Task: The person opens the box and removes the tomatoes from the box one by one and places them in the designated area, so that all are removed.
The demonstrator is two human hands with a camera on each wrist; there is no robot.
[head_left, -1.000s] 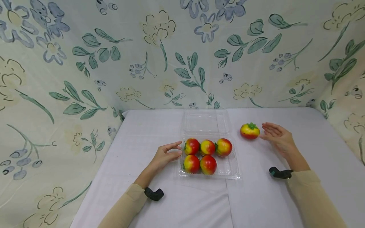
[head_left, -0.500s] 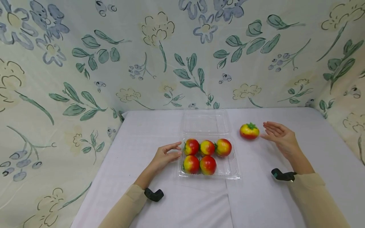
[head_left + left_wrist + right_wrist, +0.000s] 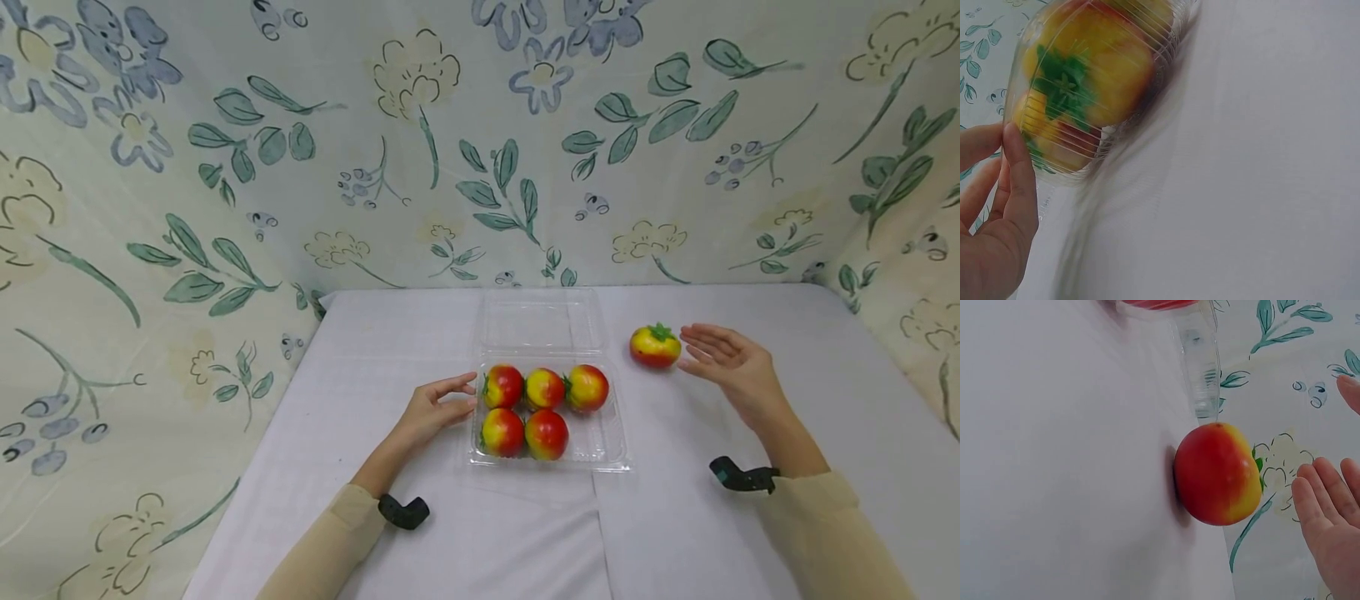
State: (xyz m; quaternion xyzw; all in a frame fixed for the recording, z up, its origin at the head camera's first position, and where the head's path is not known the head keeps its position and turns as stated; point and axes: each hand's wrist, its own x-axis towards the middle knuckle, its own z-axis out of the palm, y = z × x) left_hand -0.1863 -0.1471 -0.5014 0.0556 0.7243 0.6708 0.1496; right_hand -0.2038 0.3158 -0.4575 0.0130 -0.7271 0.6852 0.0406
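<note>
A clear plastic clamshell container [image 3: 596,442] lies on the table with its lid [image 3: 528,321] folded back. Several glossy red-yellow persimmons [image 3: 547,433] sit in two rows in its base, where the front right spot holds none. My left hand [image 3: 431,410] pinches the left rim between thumb and fingers; the left wrist view shows the fingertips [image 3: 1013,140] at the edge. One more persimmon [image 3: 655,347], green calyx upward, stands on the table right of the container. Close on its right is my right hand [image 3: 731,367], fingers extended and apart from the fruit in the right wrist view.
White cloth covers the table [image 3: 360,350], with a crease running forward from the container. A floral curtain [image 3: 420,167] hangs behind and at the sides. Each wrist wears a black camera mount [image 3: 403,512].
My right hand drew back slightly, then came a little closer to the lone persimmon. The left hand and the container stay in place.
</note>
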